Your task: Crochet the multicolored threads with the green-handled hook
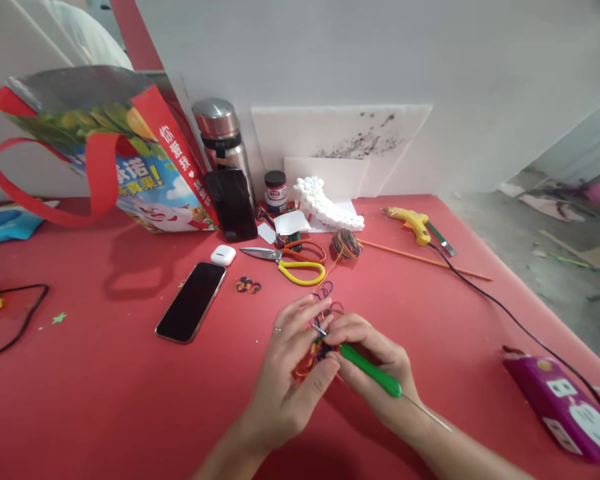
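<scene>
My left hand (293, 357) is closed on a small multicoloured crochet piece (307, 360), mostly hidden by the fingers. In my right hand (375, 360) is a crochet hook (370, 370) with a green handle; its metal tip reaches the piece between both hands, and a thin metal shaft sticks out behind the handle. Loops of dark thread rise above my left fingers. From there a strand runs up to a ball of multicoloured yarn (347, 245). Open scissors (290, 260) with orange and yellow handles lie beyond my hands, beside a small crocheted bit (249, 285).
Left of my hands lie a phone (193, 302) and a white earbud case (223, 255). Behind stand a shopping bag (165, 193), a steel flask (217, 120) and a second phone (231, 205). At right are a yellow glue gun (410, 223) with its cord and a purple pouch (565, 403).
</scene>
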Demonstrator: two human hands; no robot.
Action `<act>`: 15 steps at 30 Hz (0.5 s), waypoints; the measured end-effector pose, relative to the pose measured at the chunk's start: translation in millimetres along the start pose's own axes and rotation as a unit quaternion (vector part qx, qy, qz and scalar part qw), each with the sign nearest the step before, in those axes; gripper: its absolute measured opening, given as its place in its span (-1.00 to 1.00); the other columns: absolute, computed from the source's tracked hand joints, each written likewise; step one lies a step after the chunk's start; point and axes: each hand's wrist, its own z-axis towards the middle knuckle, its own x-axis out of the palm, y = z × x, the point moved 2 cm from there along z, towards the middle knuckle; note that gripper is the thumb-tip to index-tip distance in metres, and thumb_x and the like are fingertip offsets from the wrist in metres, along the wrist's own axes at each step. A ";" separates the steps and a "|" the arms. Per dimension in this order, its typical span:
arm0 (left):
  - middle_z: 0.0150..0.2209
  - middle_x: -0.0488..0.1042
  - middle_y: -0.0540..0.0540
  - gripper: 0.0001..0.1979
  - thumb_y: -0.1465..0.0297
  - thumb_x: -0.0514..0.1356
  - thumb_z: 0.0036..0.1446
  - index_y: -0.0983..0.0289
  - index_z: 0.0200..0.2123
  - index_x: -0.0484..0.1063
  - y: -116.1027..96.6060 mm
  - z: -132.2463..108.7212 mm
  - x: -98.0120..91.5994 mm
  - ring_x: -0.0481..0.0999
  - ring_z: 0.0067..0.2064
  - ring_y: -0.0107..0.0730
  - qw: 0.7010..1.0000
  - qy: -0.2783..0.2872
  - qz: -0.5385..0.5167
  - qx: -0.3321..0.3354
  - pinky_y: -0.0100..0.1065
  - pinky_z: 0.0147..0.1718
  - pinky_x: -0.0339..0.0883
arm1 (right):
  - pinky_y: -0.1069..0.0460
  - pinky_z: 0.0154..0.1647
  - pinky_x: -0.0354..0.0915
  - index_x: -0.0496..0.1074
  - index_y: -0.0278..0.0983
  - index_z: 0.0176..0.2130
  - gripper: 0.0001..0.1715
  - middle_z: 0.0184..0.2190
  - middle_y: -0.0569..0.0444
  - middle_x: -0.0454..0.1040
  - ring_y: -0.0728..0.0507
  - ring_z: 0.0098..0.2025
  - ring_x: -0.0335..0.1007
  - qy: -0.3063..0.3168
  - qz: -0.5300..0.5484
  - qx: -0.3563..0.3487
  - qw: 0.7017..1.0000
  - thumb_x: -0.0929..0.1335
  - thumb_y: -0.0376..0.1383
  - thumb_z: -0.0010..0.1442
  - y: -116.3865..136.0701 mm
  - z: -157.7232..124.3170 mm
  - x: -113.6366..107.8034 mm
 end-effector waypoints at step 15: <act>-0.01 0.63 0.21 -0.79 0.30 0.25 0.41 0.23 -0.01 0.65 -1.9 8.2 -4.6 0.61 0.06 -0.10 0.998 -0.058 0.000 0.030 0.06 0.33 0.32 | 0.02 0.08 0.60 0.71 -0.10 -0.03 -0.80 -0.07 -0.01 0.70 -0.13 0.02 0.69 -0.024 0.071 0.000 0.997 0.48 -0.34 0.41 -8.3 -5.2 3.9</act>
